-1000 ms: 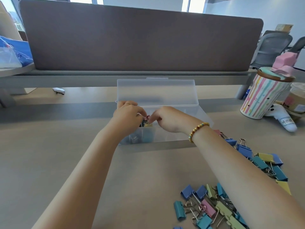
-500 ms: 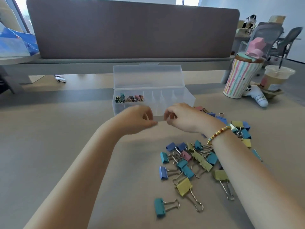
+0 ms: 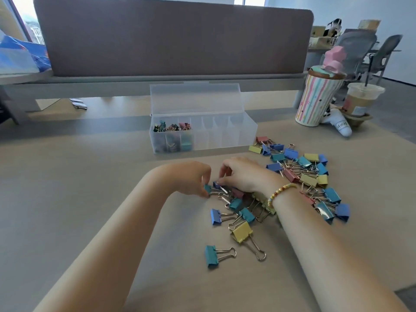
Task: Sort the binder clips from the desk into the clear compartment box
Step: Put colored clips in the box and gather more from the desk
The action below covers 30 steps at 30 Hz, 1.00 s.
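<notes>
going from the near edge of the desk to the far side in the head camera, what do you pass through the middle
Lone teal binder clip → yellow binder clip → left hand and right hand at the clip pile → clear compartment box, lid up → brown desk divider.

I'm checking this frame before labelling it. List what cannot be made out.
Head view only:
- Clips under the right hand: hidden by the hand and wrist.
- Contents of the clear box left compartments: too small and jumbled to count.
- Left hand fingers' hold on the teal clip: partly hidden by the hand.
</notes>
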Available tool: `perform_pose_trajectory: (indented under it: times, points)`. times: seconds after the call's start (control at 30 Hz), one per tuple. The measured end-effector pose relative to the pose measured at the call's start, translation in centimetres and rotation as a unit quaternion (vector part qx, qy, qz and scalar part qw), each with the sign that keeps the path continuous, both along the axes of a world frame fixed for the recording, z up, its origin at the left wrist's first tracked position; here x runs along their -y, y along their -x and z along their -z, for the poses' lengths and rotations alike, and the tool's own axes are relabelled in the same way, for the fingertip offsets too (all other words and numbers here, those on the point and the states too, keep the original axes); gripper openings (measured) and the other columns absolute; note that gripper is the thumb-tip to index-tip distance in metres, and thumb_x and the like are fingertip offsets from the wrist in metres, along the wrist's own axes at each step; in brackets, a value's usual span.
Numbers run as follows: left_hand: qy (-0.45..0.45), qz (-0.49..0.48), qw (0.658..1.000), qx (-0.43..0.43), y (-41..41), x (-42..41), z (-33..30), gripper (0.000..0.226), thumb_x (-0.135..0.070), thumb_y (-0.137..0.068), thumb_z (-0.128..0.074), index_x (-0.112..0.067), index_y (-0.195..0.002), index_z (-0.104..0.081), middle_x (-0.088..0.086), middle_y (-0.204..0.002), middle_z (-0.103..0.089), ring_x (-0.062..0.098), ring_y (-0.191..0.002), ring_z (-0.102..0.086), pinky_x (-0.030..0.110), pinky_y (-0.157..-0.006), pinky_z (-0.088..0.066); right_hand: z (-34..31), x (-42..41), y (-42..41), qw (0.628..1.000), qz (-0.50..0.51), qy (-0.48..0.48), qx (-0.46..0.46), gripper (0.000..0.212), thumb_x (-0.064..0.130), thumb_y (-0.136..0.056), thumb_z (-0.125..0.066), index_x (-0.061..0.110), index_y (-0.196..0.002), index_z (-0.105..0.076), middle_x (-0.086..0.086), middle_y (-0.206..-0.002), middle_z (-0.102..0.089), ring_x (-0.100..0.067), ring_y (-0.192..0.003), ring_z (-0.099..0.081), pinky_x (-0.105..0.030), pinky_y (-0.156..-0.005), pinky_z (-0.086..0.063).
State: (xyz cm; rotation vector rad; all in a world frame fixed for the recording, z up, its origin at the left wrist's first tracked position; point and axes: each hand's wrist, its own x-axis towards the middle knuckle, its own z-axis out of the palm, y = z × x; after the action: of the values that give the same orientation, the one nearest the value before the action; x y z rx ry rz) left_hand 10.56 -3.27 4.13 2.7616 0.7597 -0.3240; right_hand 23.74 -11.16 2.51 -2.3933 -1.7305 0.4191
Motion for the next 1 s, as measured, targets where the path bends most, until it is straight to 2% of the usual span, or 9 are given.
perform_pose_trajectory:
  times: [0.1, 0.3, 0.4, 0.47, 0.67, 0.77, 0.87, 0.93, 1.0]
  points:
    - [-0.013, -0.028, 0.999, -0.023, 0.6, -1.6, -0.6, 0.032, -0.030, -0.086, -0.063, -0.011, -0.110, -0.052, 0.003, -0.110, -0.055, 0.020, -0.093, -0.051, 0.023, -0.071, -0.035, 0.3, -1.3, 0.7, 0.999, 0.013, -0.030, 0.000, 0.018, 0.039, -0.092, -0.052, 0.022, -0.094, -0.055, -0.003, -0.103, -0.064, -0.022, -0.098, -0.056, -0.033, -0.082, -0.038]
    - [0.056, -0.079, 0.995, 0.016, 1.3, -4.8, -1.1, 0.018, -0.022, -0.085, -0.064, -0.018, -0.084, -0.046, 0.001, -0.095, -0.067, 0.004, -0.063, -0.062, 0.015, -0.049, -0.040, -1.1, -2.3, 0.2, 0.997, -0.014, 0.073, -0.005, 0.031, 0.036, -0.090, -0.056, 0.011, -0.108, -0.057, -0.005, -0.099, -0.065, -0.020, -0.088, -0.057, -0.029, -0.070, -0.042]
    - [0.099, -0.085, 0.990, 0.054, 1.1, -5.0, -1.3, 0.018, -0.019, -0.085, -0.065, -0.018, -0.084, -0.047, 0.000, -0.093, -0.069, 0.003, -0.062, -0.065, 0.007, -0.045, -0.041, -0.7, -3.1, 0.9, 0.997, -0.002, 0.077, 0.009, 0.026, 0.021, -0.091, -0.050, 0.001, -0.092, -0.067, -0.011, -0.072, -0.070, -0.021, -0.063, -0.060, -0.025, -0.057, -0.045]
    - [0.127, -0.090, 0.984, 0.081, 1.3, -5.1, -1.4, 0.018, -0.018, -0.084, -0.066, -0.017, -0.088, -0.049, 0.000, -0.091, -0.071, 0.006, -0.067, -0.067, 0.009, -0.054, -0.047, -0.5, -3.3, 1.3, 0.998, 0.011, 0.066, 0.013, 0.026, 0.015, -0.088, -0.048, -0.001, -0.089, -0.068, -0.011, -0.059, -0.065, -0.020, -0.050, -0.056, -0.021, -0.048, -0.042]
    - [0.261, -0.148, 0.932, 0.205, 2.0, -5.4, -1.0, 0.016, -0.003, -0.083, -0.065, -0.010, -0.089, -0.051, 0.006, -0.082, -0.067, 0.003, -0.058, -0.066, 0.013, -0.060, -0.055, -0.9, -3.5, 0.4, 0.994, 0.031, 0.010, -0.103, 0.019, 0.016, -0.092, -0.052, 0.006, -0.105, -0.062, -0.009, -0.088, -0.061, -0.018, -0.074, -0.054, -0.022, -0.055, -0.039]
    - [0.304, -0.191, 0.891, 0.279, 2.1, -6.2, -1.2, 0.017, -0.001, -0.082, -0.066, -0.008, -0.087, -0.052, 0.008, -0.082, -0.067, 0.005, -0.057, -0.067, 0.016, -0.060, -0.057, -1.5, -4.0, -0.9, 0.961, 0.063, -0.093, -0.254, 0.007, 0.015, -0.091, -0.058, 0.010, -0.092, -0.062, -0.001, -0.082, -0.062, -0.011, -0.071, -0.056, -0.019, -0.056, -0.042]
    - [0.284, -0.239, 0.864, 0.341, 1.8, -7.6, -1.5, 0.018, -0.004, -0.080, -0.069, -0.011, -0.083, -0.053, 0.008, -0.083, -0.066, 0.013, -0.066, -0.065, 0.022, -0.069, -0.058, -2.0, -5.1, -2.2, 0.884, 0.103, -0.202, -0.409, 0.010, 0.002, -0.090, -0.057, 0.009, -0.084, -0.060, -0.004, -0.075, -0.061, -0.006, -0.060, -0.061, -0.016, -0.052, -0.049]
    - [0.252, -0.271, 0.840, 0.397, 1.4, -8.8, -1.8, 0.018, -0.010, -0.081, -0.069, -0.015, -0.081, -0.051, 0.007, -0.084, -0.065, 0.017, -0.069, -0.063, 0.027, -0.073, -0.057, -2.6, -6.1, -2.6, 0.849, 0.108, -0.265, -0.443, 0.009, -0.003, -0.091, -0.054, -0.002, -0.095, -0.061, -0.007, -0.075, -0.062, 0.000, -0.051, -0.062, -0.011, -0.052, -0.050]
    - [0.220, -0.291, 0.813, 0.455, 0.9, -9.9, -2.1, 0.019, -0.015, -0.083, -0.068, -0.017, -0.080, -0.049, 0.006, -0.082, -0.064, 0.016, -0.069, -0.062, 0.029, -0.072, -0.055, -3.2, -7.3, -2.9, 0.853, 0.106, -0.309, -0.407, 0.015, -0.002, -0.092, -0.052, -0.006, -0.105, -0.059, -0.008, -0.083, -0.063, 0.002, -0.055, -0.061, -0.004, -0.052, -0.045]
